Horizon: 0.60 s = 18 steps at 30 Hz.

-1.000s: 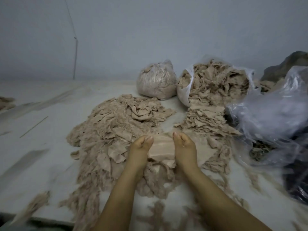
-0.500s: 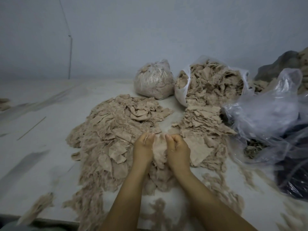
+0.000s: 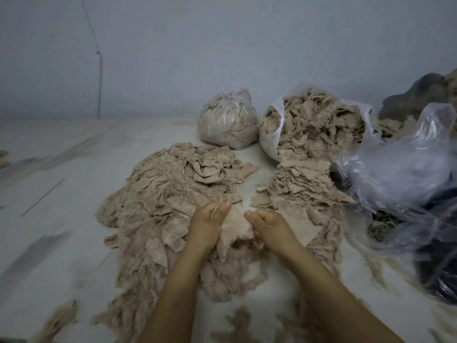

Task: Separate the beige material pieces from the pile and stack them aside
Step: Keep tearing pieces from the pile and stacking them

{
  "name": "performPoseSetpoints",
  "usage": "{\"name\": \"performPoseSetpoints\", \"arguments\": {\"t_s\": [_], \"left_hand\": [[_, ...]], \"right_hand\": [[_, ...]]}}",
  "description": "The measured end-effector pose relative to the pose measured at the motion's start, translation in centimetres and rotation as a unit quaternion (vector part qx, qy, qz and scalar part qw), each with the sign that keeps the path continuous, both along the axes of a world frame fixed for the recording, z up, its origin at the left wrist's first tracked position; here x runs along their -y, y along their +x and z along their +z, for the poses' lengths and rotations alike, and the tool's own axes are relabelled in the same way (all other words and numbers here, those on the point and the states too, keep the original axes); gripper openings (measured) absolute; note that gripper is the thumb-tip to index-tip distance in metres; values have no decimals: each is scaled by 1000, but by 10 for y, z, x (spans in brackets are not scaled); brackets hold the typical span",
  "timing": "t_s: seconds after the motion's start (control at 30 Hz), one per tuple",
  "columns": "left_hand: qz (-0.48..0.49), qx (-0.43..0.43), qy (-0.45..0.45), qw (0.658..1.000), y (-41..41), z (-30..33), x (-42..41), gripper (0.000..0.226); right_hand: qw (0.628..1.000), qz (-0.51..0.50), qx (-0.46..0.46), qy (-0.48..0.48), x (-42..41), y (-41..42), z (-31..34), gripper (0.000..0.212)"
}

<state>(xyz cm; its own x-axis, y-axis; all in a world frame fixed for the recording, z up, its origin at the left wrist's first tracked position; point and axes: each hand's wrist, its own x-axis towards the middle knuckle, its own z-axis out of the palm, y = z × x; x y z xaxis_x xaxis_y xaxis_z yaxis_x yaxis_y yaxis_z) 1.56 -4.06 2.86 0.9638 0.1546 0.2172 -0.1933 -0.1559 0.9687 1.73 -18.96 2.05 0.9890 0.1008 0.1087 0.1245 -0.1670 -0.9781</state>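
Left hand and right hand, fingers curled, gripping one crumpled beige fabric piece above the loose beige scrap pile on the white counter.

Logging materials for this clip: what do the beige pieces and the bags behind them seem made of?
The beige piece gripped by both hands looks like thin, matte fabric: it creases softly and its edges fray. The open bag and the tied bag look like thin translucent plastic film, glossy and wrinkled.

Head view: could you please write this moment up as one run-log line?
left hand: grips beige piece | right hand: grips same piece | loose pile: left | flat stack: right | stacking: not yet done
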Motion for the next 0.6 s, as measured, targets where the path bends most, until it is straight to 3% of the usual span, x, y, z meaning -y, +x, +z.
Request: {"name": "performPoseSetpoints", "arguments": {"t_s": [0.13,0.2,0.27,0.33,0.4,0.5,0.6], "left_hand": [[52,-8,-33,998,6,2,-16,26],[31,-11,-33,999,6,4,-11,27],[-7,-10,-22,1000,5,3,3,32],[-24,-3,1,1000,3,0,18,34],[-12,2,27,1000,4,-7,25,40],[16,15,17,1000,7,-15,16,45],[13,-15,-50,999,9,-13,8,45]], "right_hand": [[990,87,-60,-89,51,-9,5,40],[967,164,-121,-153,58,-14,11,48],[968,145,-134,-158,46,-18,13,54],[988,75,-136,-16,23,-17,10,54],[985,-12,-112,133,2,-13,4,42],[957,-145,-79,237,-7,-1,-2,23],[951,-151,-87,255,-9,3,-8,23]]}}
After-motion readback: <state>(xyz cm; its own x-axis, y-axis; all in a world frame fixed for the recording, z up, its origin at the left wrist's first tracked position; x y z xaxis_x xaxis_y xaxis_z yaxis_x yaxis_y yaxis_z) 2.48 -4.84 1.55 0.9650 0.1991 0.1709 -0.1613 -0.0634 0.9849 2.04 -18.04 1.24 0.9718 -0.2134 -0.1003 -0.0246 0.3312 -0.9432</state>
